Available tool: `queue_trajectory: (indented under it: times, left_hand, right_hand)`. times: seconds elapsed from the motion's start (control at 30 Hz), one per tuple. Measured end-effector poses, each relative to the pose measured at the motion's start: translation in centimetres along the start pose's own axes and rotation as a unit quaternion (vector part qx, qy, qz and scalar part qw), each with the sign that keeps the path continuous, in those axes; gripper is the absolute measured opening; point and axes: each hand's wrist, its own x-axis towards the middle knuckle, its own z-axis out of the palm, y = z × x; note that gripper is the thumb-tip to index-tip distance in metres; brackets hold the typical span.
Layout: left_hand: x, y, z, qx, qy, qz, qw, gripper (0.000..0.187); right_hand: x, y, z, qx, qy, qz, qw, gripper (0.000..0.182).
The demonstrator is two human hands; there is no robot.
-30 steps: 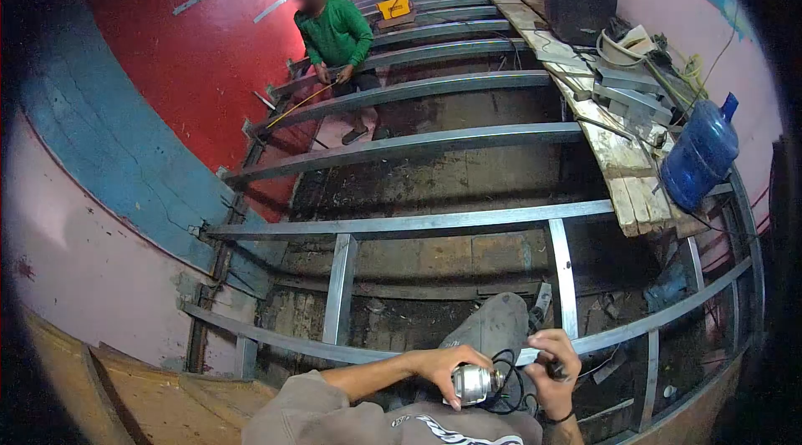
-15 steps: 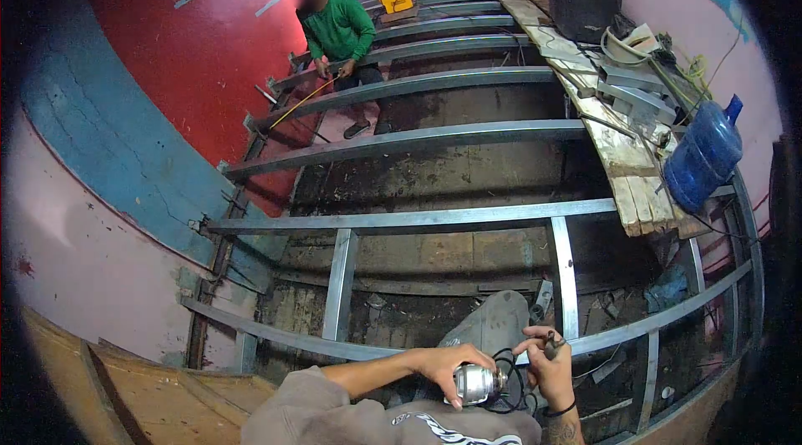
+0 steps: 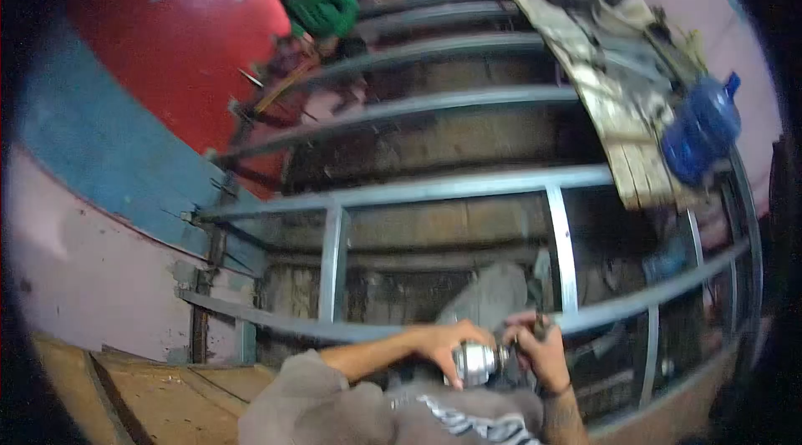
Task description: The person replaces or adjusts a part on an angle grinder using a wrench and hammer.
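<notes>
My left hand is wrapped around the rounded silver metal housing of a corded power tool, held close to my lap. At the narrow nose of the tool, on its right side, my right hand is closed with the fingers pinched round a small dark piece, blurred by motion. What that piece is, I cannot tell. My grey trouser knee shows just beyond both hands, and the rest of the tool's body is hidden by my left hand and shirt.
Metal beams form an open frame over a lower, dirty floor. A person in a green top crouches at the far left with a yellow tape measure. Wooden planks and a blue water jug are on the right. A plywood sheet lies at lower left.
My view has shifted and blurred. My right hand has come leftward and up against the nose of the tool, with its small dark piece. My left hand keeps its grip.
</notes>
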Motion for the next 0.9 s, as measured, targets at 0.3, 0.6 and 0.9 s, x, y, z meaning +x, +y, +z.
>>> queue_trajectory:
  times: [0.3, 0.6, 0.9]
  left_hand:
    - [-0.8, -3.5, -3.0, -0.209, 0.065, -0.041, 0.975, 0.076]
    - [0.1, -4.7, -3.8, -0.213, 0.053, -0.03, 0.975, 0.074]
    - [-0.3, -4.7, -3.8, -0.244, 0.058, -0.037, 0.967, 0.069]
  right_hand:
    - [0.9, 2.5, 2.6, -0.063, 0.037, -0.209, 0.975, 0.044]
    - [1.7, 2.7, 2.2, 0.014, 0.039, -0.125, 0.991, 0.045]
    - [2.0, 2.5, 2.6, 0.006, 0.038, -0.134, 0.99, 0.045]
